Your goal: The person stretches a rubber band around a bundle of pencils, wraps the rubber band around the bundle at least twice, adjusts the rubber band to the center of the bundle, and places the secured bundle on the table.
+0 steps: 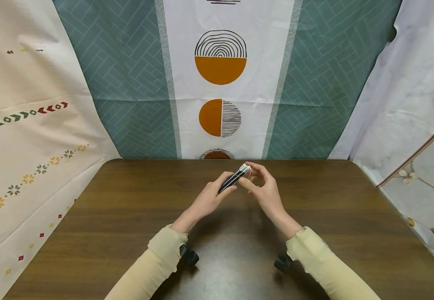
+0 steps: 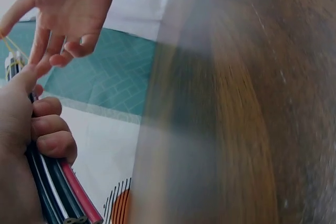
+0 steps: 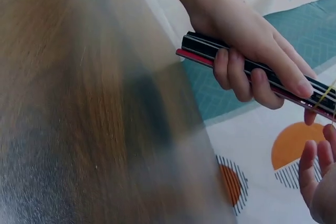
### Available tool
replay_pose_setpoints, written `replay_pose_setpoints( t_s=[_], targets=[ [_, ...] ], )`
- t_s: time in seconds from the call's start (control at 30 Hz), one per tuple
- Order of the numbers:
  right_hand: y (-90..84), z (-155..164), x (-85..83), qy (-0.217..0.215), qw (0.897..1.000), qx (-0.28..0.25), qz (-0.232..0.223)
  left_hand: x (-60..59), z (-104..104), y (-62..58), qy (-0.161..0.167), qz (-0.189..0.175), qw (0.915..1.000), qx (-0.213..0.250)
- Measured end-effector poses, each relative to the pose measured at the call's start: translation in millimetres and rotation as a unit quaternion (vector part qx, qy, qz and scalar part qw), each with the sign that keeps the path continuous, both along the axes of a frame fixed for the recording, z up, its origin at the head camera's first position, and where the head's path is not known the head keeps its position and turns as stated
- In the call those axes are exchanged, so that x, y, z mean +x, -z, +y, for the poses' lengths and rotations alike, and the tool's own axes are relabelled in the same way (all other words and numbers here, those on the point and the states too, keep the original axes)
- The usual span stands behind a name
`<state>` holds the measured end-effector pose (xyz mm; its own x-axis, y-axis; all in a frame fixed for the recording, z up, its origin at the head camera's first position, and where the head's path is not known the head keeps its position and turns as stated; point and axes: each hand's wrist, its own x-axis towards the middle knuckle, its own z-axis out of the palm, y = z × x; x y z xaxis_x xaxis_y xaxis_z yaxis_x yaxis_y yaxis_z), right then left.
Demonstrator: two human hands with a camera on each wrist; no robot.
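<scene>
My left hand [image 1: 206,201] grips a bundle of slim pencils [image 1: 231,181], mostly dark with a red one showing in the wrist views. The bundle slants up toward the right, above the table. White tips with silvery bands are at its upper end; flat ends show below the hand in the left wrist view. A thin yellow rubber band [image 3: 325,97] goes around the bundle near the white tips. My right hand [image 1: 268,195] holds a stretched loop of that band with its thumb and fingertips, just beside the tips. Its other fingers are loosely bent.
Below the hands lies a brown wooden table [image 1: 127,225]. A green and white patterned cloth [image 1: 134,83] hangs behind its far edge. Pale printed cloths [image 1: 22,146] flank the left and right sides. Dark wrist cameras [image 1: 191,258] sit under both cuffs.
</scene>
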<state>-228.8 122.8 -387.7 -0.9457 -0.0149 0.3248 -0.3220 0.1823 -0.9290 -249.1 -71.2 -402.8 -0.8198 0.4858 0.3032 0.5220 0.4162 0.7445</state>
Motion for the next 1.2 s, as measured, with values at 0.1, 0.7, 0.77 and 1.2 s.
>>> replay_pose_setpoints(
  t_s=[0.1, 0.7, 0.77, 1.2],
  targets=[
    [-0.4, 1.4, -0.3, -0.022, 0.999, 0.031, 0.004, -1.3, -2.5, 0.9, 0.013, 0.005, 0.9997, -0.02],
    [-2.9, 11.7, -7.4, -0.068, 0.99, 0.079, -0.09, 6.7, -11.7, -1.4, 0.037, 0.177, 0.9657, -0.187],
    [-4.5, 12.8, -7.9, -0.065, 0.989, 0.069, -0.111, 7.0, -11.7, -0.9, 0.046, 0.184, 0.9627, -0.193],
    [0.8, 15.7, -16.9, -0.047, 0.981, -0.011, -0.186, 24.9, -1.2, -8.1, 0.151, 0.169, 0.9538, -0.198]
  ],
)
